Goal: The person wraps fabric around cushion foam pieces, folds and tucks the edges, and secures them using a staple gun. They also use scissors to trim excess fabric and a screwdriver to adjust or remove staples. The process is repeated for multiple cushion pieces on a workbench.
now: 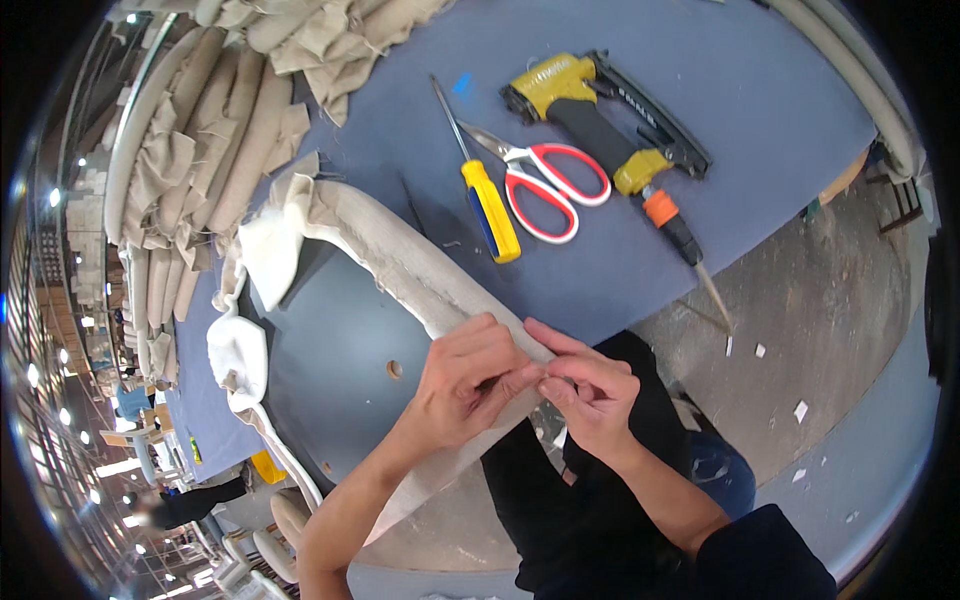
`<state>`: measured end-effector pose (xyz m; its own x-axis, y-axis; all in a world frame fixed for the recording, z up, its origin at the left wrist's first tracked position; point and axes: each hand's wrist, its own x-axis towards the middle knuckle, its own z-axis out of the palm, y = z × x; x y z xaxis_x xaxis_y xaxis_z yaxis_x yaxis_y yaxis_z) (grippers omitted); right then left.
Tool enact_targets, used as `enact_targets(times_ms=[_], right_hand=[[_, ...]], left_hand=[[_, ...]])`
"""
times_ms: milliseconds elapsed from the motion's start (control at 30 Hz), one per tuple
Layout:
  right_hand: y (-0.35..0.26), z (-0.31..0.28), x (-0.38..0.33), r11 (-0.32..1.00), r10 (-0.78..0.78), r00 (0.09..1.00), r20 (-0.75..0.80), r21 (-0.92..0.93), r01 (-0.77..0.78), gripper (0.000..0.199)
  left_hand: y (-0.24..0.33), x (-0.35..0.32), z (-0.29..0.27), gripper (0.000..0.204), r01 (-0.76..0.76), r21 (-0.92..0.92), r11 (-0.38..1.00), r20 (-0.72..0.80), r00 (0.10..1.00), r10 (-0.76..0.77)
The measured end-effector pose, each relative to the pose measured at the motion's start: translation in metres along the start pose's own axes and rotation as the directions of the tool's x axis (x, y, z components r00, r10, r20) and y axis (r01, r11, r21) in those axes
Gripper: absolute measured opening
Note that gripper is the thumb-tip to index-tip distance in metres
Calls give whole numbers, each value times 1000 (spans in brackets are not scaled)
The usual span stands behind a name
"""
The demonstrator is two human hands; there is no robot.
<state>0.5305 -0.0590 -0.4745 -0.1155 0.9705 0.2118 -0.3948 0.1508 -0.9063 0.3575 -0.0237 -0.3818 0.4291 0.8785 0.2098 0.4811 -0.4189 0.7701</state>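
Note:
A dark grey board [340,320] lies before me, its edge wrapped in a padded roll of beige upholstery fabric [400,235]. White padding [272,255] shows at the far left corner of the cover. On the near right part of the roll, my left hand [470,385] is closed, thumb and fingers pinching the fabric. My right hand [590,390] pinches the same fabric edge right beside it, the fingertips of both hands nearly touching. Whether anything small sits between the fingertips is hidden.
Beyond the roll lie a yellow-handled screwdriver [490,215], red-and-white scissors [545,190] and a yellow-black staple gun [600,110] with its air hose [715,290]. Beige covered pieces [200,130] are piled at the far left of the blue-grey table [400,130]. White scraps [801,410] dot the floor.

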Motion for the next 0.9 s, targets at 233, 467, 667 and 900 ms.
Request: enact_targets(times_ms=[233, 467, 667, 900], right_hand=[[-5, 8, 0, 990, 113, 993, -19, 86, -111, 43], [0, 7, 0, 941, 202, 979, -2, 276, -194, 38], [-3, 7, 3, 836, 316, 949, 6, 472, -282, 32], [-4, 4, 2, 859, 304, 953, 17, 428, -282, 21]], left_hand=[[2, 1, 3, 13, 89, 70, 994, -49, 995, -86], [-1, -2, 5, 11, 90, 179, 980, -58, 995, -81], [-2, -4, -6, 28, -11, 177, 984, 63, 998, -1], [-7, -2, -11, 30, -76, 221, 972, 167, 985, 39]])
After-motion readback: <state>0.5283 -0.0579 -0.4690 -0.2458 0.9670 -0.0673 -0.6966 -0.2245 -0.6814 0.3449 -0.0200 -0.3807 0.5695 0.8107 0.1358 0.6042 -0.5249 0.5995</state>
